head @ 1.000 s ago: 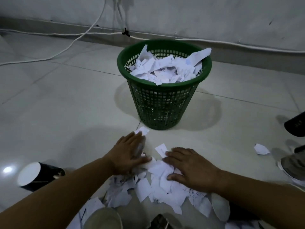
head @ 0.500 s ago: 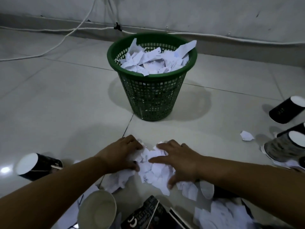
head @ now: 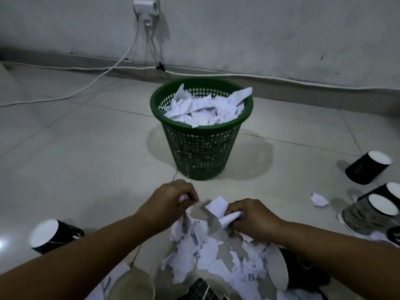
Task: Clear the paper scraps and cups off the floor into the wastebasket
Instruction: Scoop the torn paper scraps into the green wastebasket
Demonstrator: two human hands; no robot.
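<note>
1. Head view looks down on two hands working a pile of scraps (head: 207, 254) on the floor, with the basket (head: 201, 135) standing just beyond them near the wall.
2. The left hand (head: 171, 204) is curled into a fist around a small wad of paper; a bit of white shows between its fingers.
3. The right hand (head: 252, 219) has its fingers bunched on a crumpled scrap, with a flat piece sticking up beside the thumb.
4. The basket is already heaped with paper close to its rim.
5. Cups lie about: one (head: 54, 236) on its side to the left, three (head: 368, 167) clustered to the right, more at the bottom edge, part hidden by the arms.
6. A stray scrap (head: 319, 199) sits apart on the right.
7. I judge this the gathering step: handfuls are taken up but not yet lifted away.
8. Next calls for carrying both fistfuls over the rim and letting go low, since a pile that full could spill; the cups may need pressing down.
</note>
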